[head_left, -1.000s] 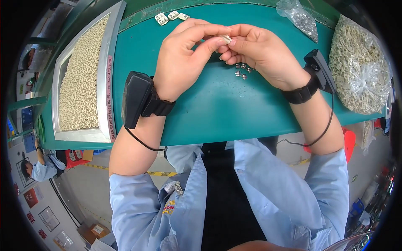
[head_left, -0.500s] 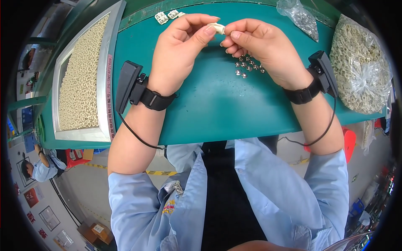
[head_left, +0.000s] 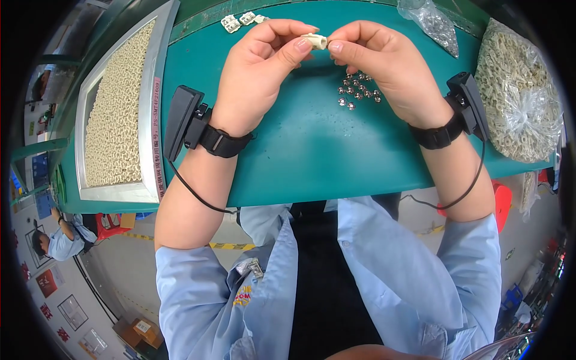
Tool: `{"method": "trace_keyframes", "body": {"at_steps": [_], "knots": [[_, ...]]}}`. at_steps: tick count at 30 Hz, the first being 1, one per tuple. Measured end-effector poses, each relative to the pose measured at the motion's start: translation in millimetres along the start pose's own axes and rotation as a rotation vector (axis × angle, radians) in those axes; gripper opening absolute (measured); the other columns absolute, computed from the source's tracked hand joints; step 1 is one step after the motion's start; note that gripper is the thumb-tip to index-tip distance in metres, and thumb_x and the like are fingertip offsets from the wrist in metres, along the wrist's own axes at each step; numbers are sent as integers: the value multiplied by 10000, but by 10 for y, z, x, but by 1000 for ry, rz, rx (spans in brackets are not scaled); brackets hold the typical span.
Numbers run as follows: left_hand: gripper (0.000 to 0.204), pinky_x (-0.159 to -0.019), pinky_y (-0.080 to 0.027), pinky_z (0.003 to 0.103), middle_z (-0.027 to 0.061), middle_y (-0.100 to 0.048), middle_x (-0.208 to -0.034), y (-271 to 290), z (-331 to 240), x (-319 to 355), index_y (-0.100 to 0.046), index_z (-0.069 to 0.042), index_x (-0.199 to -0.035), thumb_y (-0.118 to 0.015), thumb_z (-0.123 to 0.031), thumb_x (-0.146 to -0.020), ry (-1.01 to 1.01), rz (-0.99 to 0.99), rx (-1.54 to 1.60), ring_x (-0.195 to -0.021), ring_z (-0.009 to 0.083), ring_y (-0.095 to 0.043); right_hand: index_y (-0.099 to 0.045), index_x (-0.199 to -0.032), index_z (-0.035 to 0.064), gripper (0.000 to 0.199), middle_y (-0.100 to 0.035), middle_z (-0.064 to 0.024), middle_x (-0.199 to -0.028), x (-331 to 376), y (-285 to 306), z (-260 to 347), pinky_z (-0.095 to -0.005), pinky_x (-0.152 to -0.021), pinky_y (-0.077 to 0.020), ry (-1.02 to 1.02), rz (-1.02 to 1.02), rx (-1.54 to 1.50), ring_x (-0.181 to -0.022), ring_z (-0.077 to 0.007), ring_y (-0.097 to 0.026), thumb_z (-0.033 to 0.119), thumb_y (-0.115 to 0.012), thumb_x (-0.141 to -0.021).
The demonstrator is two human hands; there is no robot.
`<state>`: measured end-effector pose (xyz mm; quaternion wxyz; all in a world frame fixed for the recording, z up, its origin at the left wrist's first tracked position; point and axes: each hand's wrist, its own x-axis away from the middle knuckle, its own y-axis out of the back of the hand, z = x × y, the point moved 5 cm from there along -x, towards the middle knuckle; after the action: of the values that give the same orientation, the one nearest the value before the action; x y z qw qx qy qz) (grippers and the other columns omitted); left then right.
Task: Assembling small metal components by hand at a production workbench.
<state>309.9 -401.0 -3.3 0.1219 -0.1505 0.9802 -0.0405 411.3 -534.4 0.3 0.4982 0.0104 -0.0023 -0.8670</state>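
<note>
Above the table (head_left: 312,162), toward its far edge, a cream piece (head_left: 314,41) is pinched in the left hand (head_left: 257,69); the right hand (head_left: 387,69) curls beside its end, any hold unclear. Metal parts (head_left: 358,95) remain loose; cream blocks (head_left: 230,24) lie by the far edge.

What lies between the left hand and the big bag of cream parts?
The head view shows a cream piece, small shiny metal parts on the table, and the right hand with its black strap.
</note>
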Motion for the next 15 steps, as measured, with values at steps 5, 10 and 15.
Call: {"method": "trace_keyframes", "body": {"at_steps": [5,10,15], "knots": [[196,-772,-480,211,26,-650,-953,-7,13,1,-621,-20,-1072,-639,-113,-900,-7,43,-15,-863,88,-594,-627,-954,47,156,-608,26,-882,0,-11,9,-192,-699,-414,12,15,37,-816,-46,-534,191,-642,-896],[195,-768,-482,214,28,-652,-950,0,33,3,-620,-19,-1074,-634,-113,-904,44,54,27,-861,90,-594,-623,-957,44,142,-607,22,-889,10,-20,-3,-184,-717,-419,13,24,27,-835,-45,-537,172,-640,-896],[201,-770,-480,219,28,-652,-948,-11,75,2,-618,-19,-1078,-625,-133,-912,73,50,78,-850,92,-592,-615,-987,19,140,-614,5,-909,22,-88,36,-192,-750,-438,148,-66,37,-852,-57,-549,124,-635,-897]]}}
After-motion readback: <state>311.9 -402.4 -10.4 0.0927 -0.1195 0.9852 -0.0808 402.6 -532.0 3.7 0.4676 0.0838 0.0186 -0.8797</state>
